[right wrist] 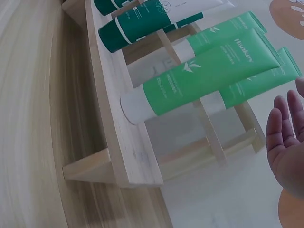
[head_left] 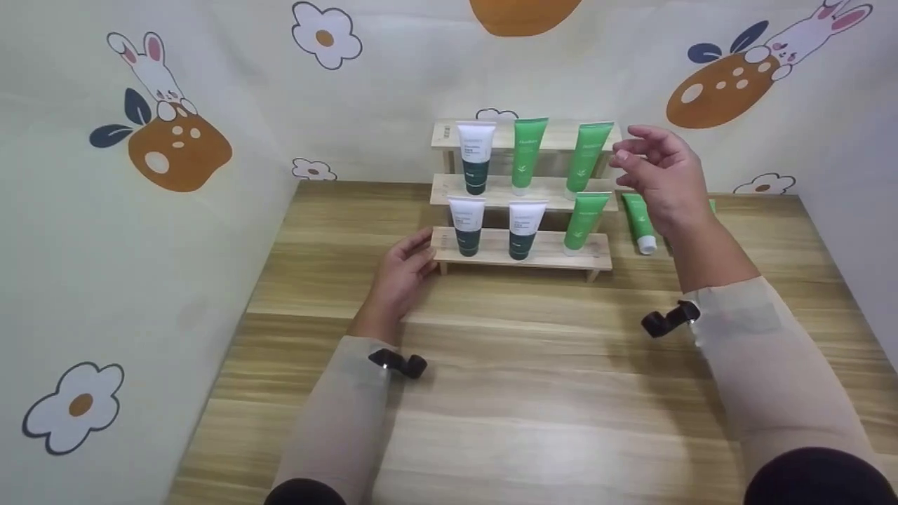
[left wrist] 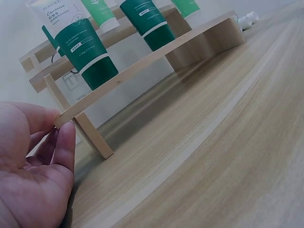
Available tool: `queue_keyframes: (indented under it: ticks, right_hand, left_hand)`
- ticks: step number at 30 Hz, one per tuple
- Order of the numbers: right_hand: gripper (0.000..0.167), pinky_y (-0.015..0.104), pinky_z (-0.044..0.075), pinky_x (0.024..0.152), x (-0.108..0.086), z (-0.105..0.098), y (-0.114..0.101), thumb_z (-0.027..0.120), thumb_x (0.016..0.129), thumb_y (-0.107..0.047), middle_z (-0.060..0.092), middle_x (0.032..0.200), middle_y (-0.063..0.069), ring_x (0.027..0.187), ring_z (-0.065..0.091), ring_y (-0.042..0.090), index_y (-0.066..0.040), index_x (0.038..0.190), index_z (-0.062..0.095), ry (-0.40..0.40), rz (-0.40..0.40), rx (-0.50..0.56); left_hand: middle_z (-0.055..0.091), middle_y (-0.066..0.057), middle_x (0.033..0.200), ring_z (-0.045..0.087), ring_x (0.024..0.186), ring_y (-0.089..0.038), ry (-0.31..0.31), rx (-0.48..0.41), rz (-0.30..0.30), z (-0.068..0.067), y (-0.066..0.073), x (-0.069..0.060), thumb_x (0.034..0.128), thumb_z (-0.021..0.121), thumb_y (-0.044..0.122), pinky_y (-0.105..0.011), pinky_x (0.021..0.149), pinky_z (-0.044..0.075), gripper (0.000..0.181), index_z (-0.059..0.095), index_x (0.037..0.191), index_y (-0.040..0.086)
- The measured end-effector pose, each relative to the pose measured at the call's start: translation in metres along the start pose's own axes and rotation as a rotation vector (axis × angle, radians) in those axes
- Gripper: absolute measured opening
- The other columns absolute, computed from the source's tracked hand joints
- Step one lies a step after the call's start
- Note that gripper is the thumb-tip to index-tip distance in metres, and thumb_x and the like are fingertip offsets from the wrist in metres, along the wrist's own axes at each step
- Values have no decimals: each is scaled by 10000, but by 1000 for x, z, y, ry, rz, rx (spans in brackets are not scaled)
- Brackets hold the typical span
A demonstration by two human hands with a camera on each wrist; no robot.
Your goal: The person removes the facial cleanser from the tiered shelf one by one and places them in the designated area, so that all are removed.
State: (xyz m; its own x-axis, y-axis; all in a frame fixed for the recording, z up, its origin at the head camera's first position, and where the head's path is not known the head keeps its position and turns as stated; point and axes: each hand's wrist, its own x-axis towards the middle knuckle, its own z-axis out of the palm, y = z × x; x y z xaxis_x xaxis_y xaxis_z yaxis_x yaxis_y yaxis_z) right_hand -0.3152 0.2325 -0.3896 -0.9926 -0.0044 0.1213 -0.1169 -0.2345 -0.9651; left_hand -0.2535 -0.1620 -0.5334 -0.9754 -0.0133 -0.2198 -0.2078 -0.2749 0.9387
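Observation:
A three-tier wooden display stand point(head_left: 495, 247) holds tubes standing on their caps. On its lower tier are two white-and-dark-green tubes point(head_left: 466, 219) and a bright green tube point(head_left: 586, 219); the middle tier bears one white-and-dark-green tube point(head_left: 477, 151) and two green tubes point(head_left: 529, 151). My left hand point(head_left: 405, 272) pinches the left end of the lower tier, fingertips at its corner in the left wrist view. Beside the upper right end of the stand, my right hand point(head_left: 666, 175) is raised with loosely bent fingers and holds nothing. In the right wrist view, only part of that hand point(right wrist: 289, 147) shows.
Right of the stand a green tube point(head_left: 638, 219) with a white cap lies on the wooden table point(head_left: 519, 365). Another green tube point(head_left: 713, 205) is mostly hidden behind my right wrist. A patterned cloth backdrop point(head_left: 393, 105) rises behind and at both sides.

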Motion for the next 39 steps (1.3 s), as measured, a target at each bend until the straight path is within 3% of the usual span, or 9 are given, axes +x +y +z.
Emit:
queue_keyframes:
  ticks: [7,16,23,31,39]
  right_hand:
    - [549,250,641,887,5,11,-1,836,919,-76,740,1267,64,1161,734,230,-131,1421,621,-31,43,-23]
    - [550,290,647,938,9,16,4,849,897,-37,780,1202,81,1081,770,217,-177,1368,601,-80,63,-78]
    - [457,282,652,918,9,17,8,786,938,10,766,1152,90,1053,739,228,-157,1318,596,-71,-2,-84]
    - [455,286,661,882,6,6,8,729,975,20,747,1155,96,1041,736,217,-184,1353,576,-47,-34,-96]
    - [523,271,655,891,2,-14,1,744,989,-53,735,1232,76,1140,719,220,-255,1430,548,7,37,-118]
  left_hand:
    - [612,-104,1507,657,1197,-173,7,1,-5,0,1,0,1041,628,18,-235,945,590,479,583,1512,92]
    - [610,-105,1520,654,1192,-173,0,-21,11,0,-2,1,1026,634,-4,-222,932,591,495,576,1512,72]
    - [611,-120,1512,670,1123,-144,1,-37,18,0,-2,1,1025,629,-17,-212,896,592,492,578,1509,60]
    - [611,-140,1479,685,1041,-113,-4,-73,25,0,-4,4,1027,610,-43,-196,840,587,483,576,1504,28]
    - [603,-150,1492,686,1035,-108,-3,-83,26,1,-5,4,1026,608,-53,-189,830,588,485,570,1504,12]
